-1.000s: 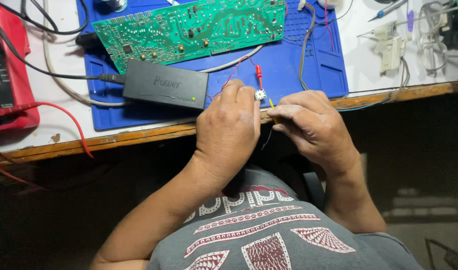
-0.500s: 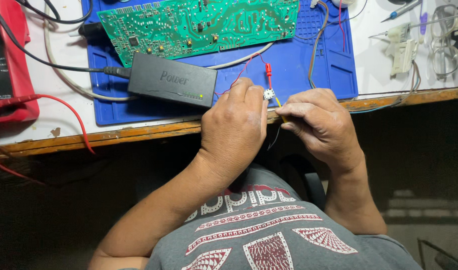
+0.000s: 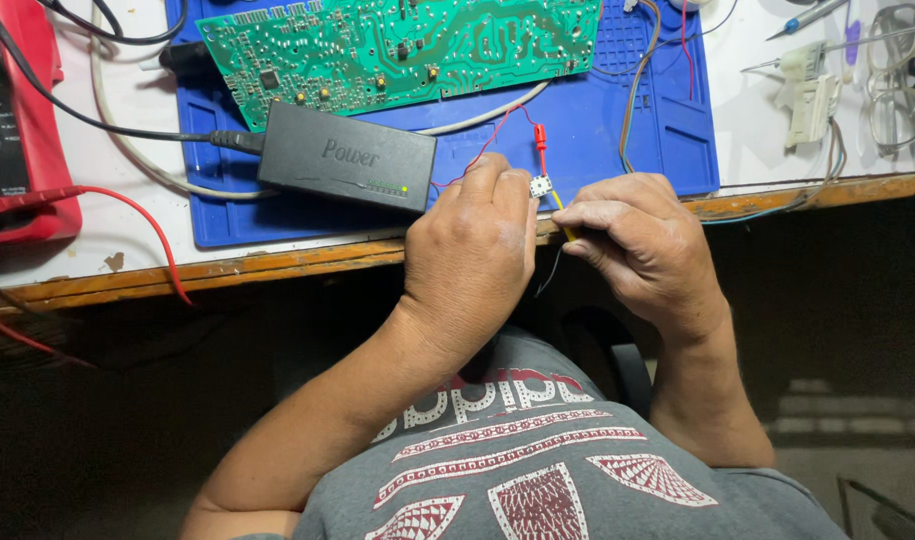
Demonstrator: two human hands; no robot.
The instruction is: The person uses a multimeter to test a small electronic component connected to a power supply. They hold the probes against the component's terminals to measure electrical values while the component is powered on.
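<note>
Head view shows your left hand (image 3: 472, 255) pinching a small white component (image 3: 540, 186) while your right hand (image 3: 642, 245) grips a yellow-tipped probe (image 3: 562, 215) against it.

pale label on black power adapter (image 3: 345, 157), blue mat (image 3: 617, 140)

A matt blue mat (image 3: 667, 120), seemingly rubber or silicone with moulded ribs, is laid over the desk (image 3: 127, 230), whose white top looks smooth and whose wooden edge is worn and scratched. The green circuit board (image 3: 397, 45) is seen as glossy with shiny solder points. The black adapter (image 3: 345, 158) is cased in matt plastic. The T-shirt (image 3: 537, 450) is grey printed cloth.
</note>
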